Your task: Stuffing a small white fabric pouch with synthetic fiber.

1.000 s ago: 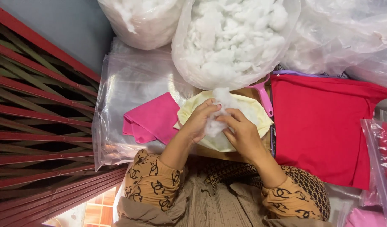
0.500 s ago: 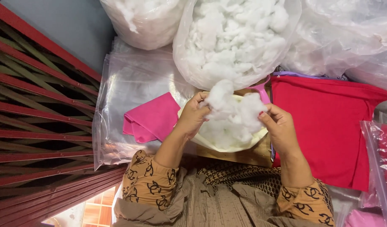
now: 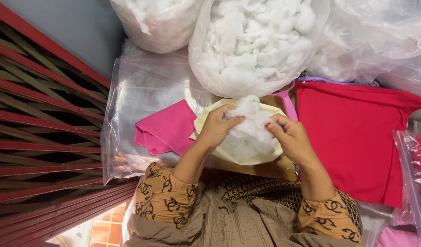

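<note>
A clump of white stuffing fibre (image 3: 248,126) sits between both hands at the centre of the view, just above a pale yellow fabric piece (image 3: 206,120) that lies on a wooden board (image 3: 265,168) in the person's lap. The left hand (image 3: 216,128) grips the left side of the clump, fingers curled into the fibre with the thumb on top. The right hand (image 3: 289,139) pinches the right side of the same clump, its red-painted fingertips (image 3: 267,124) pressed into the fluff. A folded pink cloth (image 3: 167,128) lies just left of the yellow piece, resting on a stack of clear plastic bags (image 3: 137,91). A large red fabric (image 3: 352,137) spreads out to the right, and a pink plastic handle (image 3: 287,101) shows between it and the yellow piece. Behind the hands stands a big clear bag full of white stuffing (image 3: 256,41), with another similar bag (image 3: 151,20) to its left. A red and green metal gate (image 3: 41,123) fills the left edge.
</note>
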